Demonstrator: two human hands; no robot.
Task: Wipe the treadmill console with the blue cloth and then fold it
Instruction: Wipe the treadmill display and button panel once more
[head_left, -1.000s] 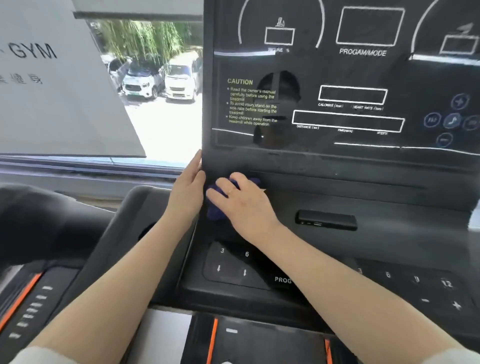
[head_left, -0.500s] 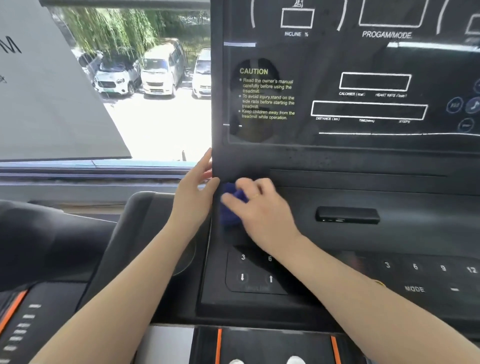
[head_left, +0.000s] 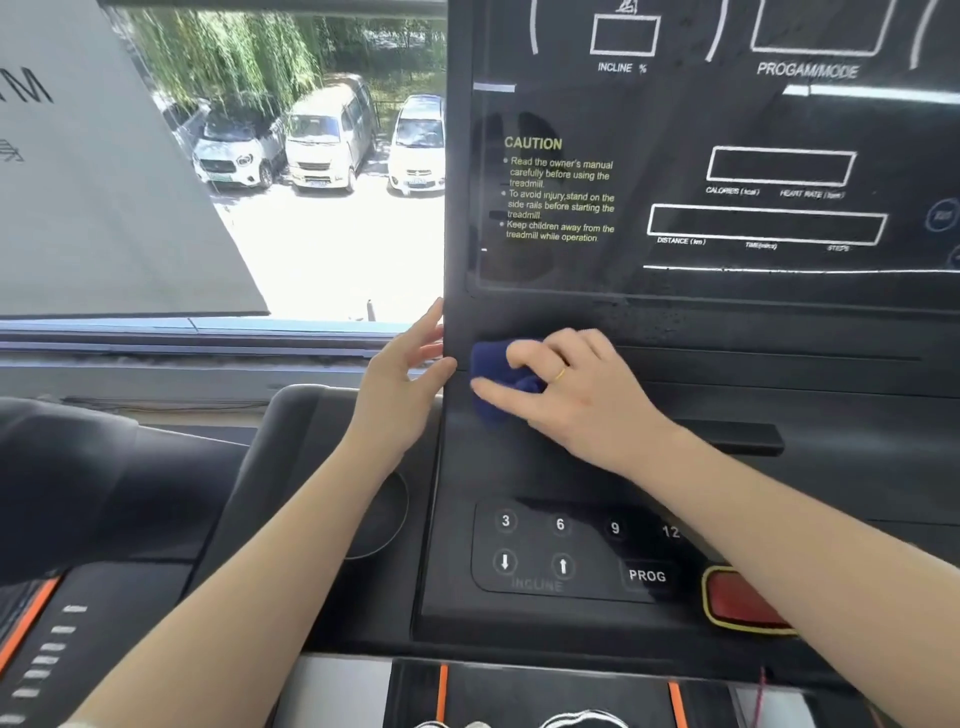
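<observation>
Since a second ago the right hand and the blue cloth have stayed at the same spot, the lower left corner of the treadmill console just under the display panel, while the view has swung left, so a red stop button now shows at the lower right. More of the cloth shows than before, bunched into a dark blue wad under the hand. Curled fingers grip it from above and the thumb lies stretched along its lower edge, pressing it against the black surface. A gold ring sits on one finger.

Beside it, the left hand rests on the console's left edge, thumb touching the front face close to the cloth, fingers straight and reaching behind the edge; it holds nothing.

Below the hands lies a keypad with numbers, arrows and a PROG key, partly covered by the right forearm. That forearm also hides part of a dark slot-like bar on the ledge. To the left, a window looks out on parked cars and trees.
</observation>
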